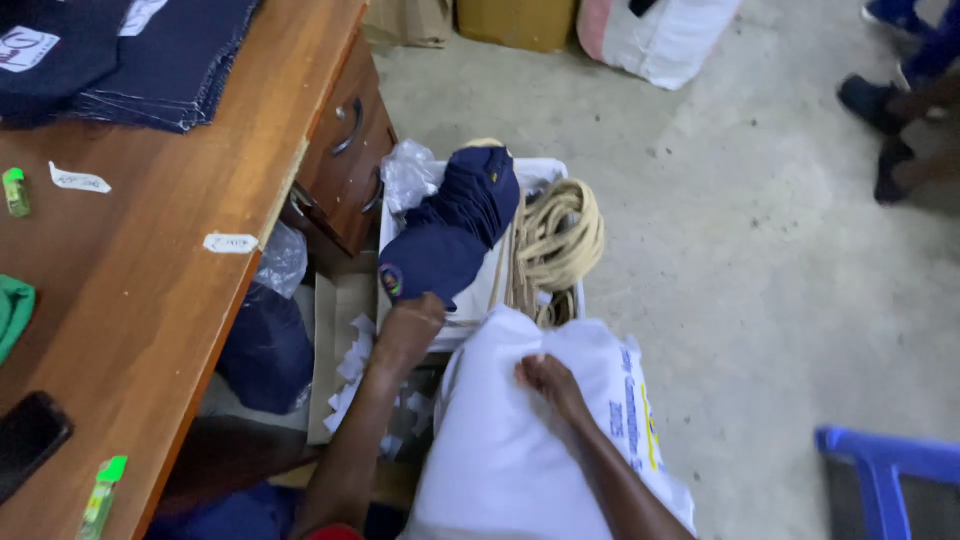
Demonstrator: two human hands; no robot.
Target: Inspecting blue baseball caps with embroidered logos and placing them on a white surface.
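On the floor beside the counter [150, 300], at 12 o'clock from the person, a white bin [545, 172] holds a stack of navy caps [455, 225] and a coil of tan rope [560, 235] at the stack's 3 o'clock.

Left hand [412, 322]: at the near brim of the lowest cap, fingers seemingly closed on its edge; grip partly hidden. Right hand [545, 382]: pinching a fold of the white sack [520, 450], which lies at 6 o'clock from the bin.

Progress, judged: the caps sit nested in the bin, none lifted clear; no cap shows at the sack's mouth, so the handling looks barely begun.

Orientation: the stack's long axis runs from 1 o'clock, far end, to 7 o'clock, brims pointing toward the person. A round patch shows on the nearest cap.

On the counter: folded navy cloth [170, 60], paper tags, a dark phone [30, 440].
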